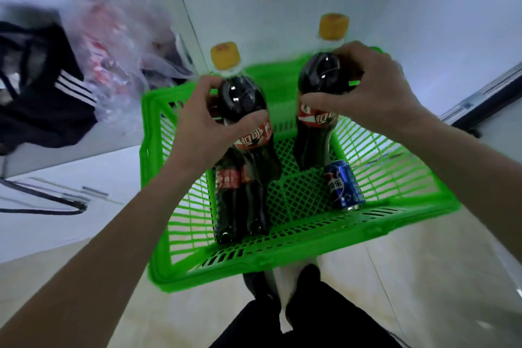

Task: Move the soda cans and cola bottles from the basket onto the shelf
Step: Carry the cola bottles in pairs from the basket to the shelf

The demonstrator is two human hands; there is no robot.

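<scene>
Gripping tight: left hand (197, 124) is clutching one cola bottle (240, 99), right hand (364, 90) another (324, 79), their bases hiding behind fingers above the green basket (282, 260); more bottles (240, 200) are lying half-covered at its left wall.

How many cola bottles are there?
3 that I can see. One bottle is held in the left hand, another in the right hand, and a third lies in the basket. More may be hidden.
</scene>
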